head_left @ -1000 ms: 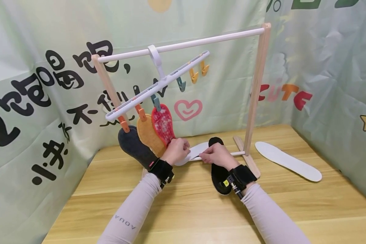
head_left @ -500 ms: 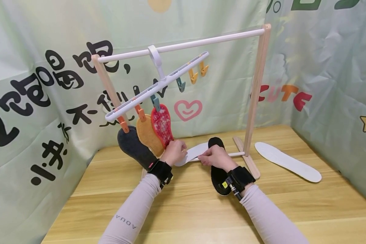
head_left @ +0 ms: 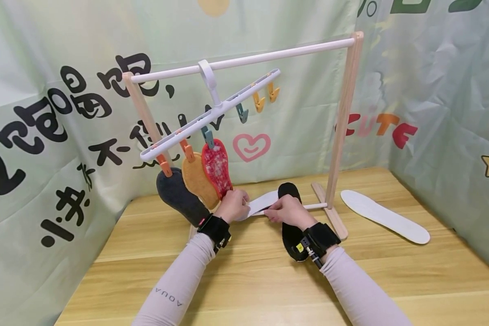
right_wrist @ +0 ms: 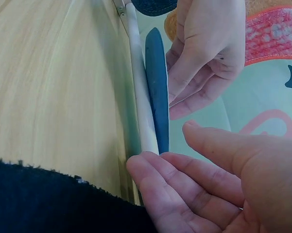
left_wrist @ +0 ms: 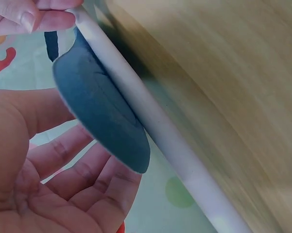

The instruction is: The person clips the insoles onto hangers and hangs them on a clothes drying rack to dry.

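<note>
A white insole [head_left: 263, 201] leans on the rack's low bar [head_left: 315, 206]; its dark underside [left_wrist: 99, 92] shows in both wrist views. My left hand [head_left: 233, 206] is at its left part, thumb and fingers reaching behind it from the dark side, fingertips hidden. At its other end, my right hand [head_left: 292, 211] touches the insole and bar with bent fingers, and the thumb stays apart from them in the right wrist view. A black insole [head_left: 290, 190] lies under the right wrist. Dark [head_left: 179, 194], tan [head_left: 199, 179] and red [head_left: 217, 165] insoles hang from clips beside the left hand.
The wooden rack [head_left: 344, 113] carries a white hanger [head_left: 218, 108] tilted down at its left. A teal clip [head_left: 242, 114] and two yellow clips [head_left: 259, 102] hang from it with nothing in them. Another white insole [head_left: 385, 217] lies on the table [head_left: 236, 285] at right.
My left hand has shifted very slightly. The right hand and the white insole stay almost in place. The hanging insoles move a little.
</note>
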Demonstrator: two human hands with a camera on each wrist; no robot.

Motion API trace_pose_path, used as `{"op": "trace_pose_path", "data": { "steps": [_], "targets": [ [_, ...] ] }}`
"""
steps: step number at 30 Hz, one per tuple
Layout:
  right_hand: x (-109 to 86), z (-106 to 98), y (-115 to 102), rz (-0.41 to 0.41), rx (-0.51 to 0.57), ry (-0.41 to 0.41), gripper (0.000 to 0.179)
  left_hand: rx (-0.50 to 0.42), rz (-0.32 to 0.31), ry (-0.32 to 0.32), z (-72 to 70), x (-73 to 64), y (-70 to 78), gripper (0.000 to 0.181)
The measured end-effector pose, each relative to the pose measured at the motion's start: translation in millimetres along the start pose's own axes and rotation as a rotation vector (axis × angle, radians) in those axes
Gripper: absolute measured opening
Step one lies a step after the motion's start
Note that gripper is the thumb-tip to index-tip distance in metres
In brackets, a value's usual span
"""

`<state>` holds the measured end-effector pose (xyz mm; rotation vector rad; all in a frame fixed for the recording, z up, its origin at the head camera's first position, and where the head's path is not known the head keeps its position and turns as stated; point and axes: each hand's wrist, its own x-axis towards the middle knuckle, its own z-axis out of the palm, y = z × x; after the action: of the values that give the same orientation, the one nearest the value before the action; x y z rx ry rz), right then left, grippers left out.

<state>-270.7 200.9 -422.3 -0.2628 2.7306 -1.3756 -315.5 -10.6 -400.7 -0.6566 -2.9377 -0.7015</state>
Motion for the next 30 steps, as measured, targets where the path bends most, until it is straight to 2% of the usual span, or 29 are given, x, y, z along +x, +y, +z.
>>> {"op": "trace_pose_path", "data": {
  "steps": [11,18,30],
  "targets": [
    [-1.2,3,-1,0.034,-0.038,-0.001,0.026,-0.034,-0.018,-0.031,-1.3,-4.0,0.0,0.022],
    [-0.7,6,1,0.042,-0.008,-0.005,0.023,-0.046,-0.019,-0.052,-0.3,-7.4,2.3,0.025],
    [1.6,9,4,0.028,-0.009,-0.003,0.022,-0.025,-0.014,-0.075,4.0,-11.5,2.1,0.054]
  ]
}}
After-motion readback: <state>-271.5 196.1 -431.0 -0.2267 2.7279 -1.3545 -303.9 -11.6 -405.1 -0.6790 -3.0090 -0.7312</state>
